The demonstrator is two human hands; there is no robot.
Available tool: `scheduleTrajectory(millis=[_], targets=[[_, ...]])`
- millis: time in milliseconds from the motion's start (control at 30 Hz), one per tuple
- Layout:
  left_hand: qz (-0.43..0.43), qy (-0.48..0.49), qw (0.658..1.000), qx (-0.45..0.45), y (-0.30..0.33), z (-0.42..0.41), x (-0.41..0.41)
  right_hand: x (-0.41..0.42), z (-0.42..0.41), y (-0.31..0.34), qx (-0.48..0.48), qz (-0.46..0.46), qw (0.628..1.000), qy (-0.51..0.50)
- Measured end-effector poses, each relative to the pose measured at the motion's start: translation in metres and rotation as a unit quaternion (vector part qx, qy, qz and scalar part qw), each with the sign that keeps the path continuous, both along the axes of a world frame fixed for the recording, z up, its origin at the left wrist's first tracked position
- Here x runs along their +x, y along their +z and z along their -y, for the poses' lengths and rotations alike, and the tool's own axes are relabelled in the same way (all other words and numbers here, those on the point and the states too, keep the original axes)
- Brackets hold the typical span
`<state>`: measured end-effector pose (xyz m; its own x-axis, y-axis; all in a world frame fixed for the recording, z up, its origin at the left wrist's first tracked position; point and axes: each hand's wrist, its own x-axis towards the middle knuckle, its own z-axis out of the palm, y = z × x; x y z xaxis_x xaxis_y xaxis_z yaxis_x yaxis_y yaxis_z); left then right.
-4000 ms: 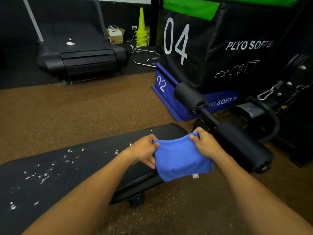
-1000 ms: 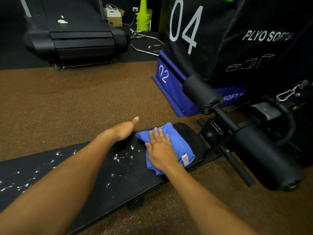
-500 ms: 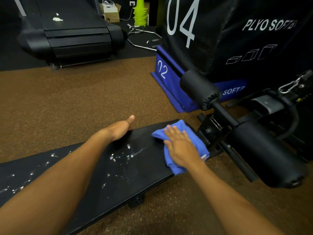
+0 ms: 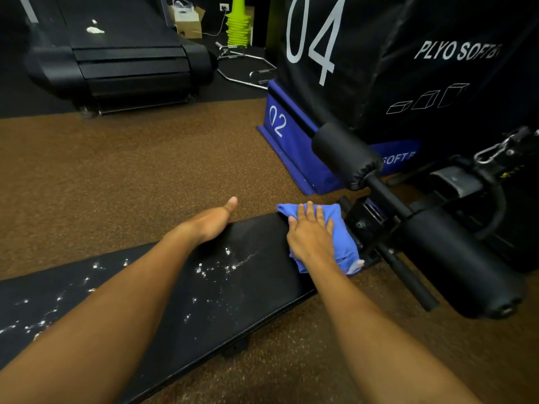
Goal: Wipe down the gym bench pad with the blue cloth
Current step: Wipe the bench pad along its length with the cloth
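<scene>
Currently, right hand (image 4: 310,239): flat, fingers spread, pressing blue cloth (image 4: 339,234)
cloth spot: far end of bench pad (image 4: 248,290), just beside black roller frame (image 4: 376,225)
left hand (image 4: 214,221): open palm resting on pad's far edge, thumb out
pad: white droplets (image 4: 226,265) near middle and left

The long black padded gym bench pad (image 4: 248,293) runs low across the brown speckled rubber floor (image 4: 116,176), its far end next to the black foam leg rollers (image 4: 344,154). Directly on the bench pad lie white splatters of residue (image 4: 215,265) — scattered from its middle toward its near left end — and a folded blue cloth (image 4: 342,237) at its far end, overhanging the edge slightly. The right hand (image 4: 310,237) lies flat on the cloth, while the left hand (image 4: 214,223) rests open on the pad's far long edge — thumb over the floor.
</scene>
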<state>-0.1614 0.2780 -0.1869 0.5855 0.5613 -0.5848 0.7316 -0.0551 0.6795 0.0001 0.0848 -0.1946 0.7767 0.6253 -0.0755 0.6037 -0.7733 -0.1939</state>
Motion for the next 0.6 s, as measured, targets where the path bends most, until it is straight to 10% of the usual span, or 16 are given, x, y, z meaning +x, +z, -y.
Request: scheduleTrajectory(millis=[267,600], targets=[[0.060,0.022,0.997,0.029,-0.001,0.001,-0.004,-0.094,-0.052,0.012,0.074,-0.078,0.958,0.267],[0.021,-0.002,0.999,0.040,0.003,0.002,-0.009,0.016,-0.027,0.014,-0.004,-0.001,0.984,0.180]])
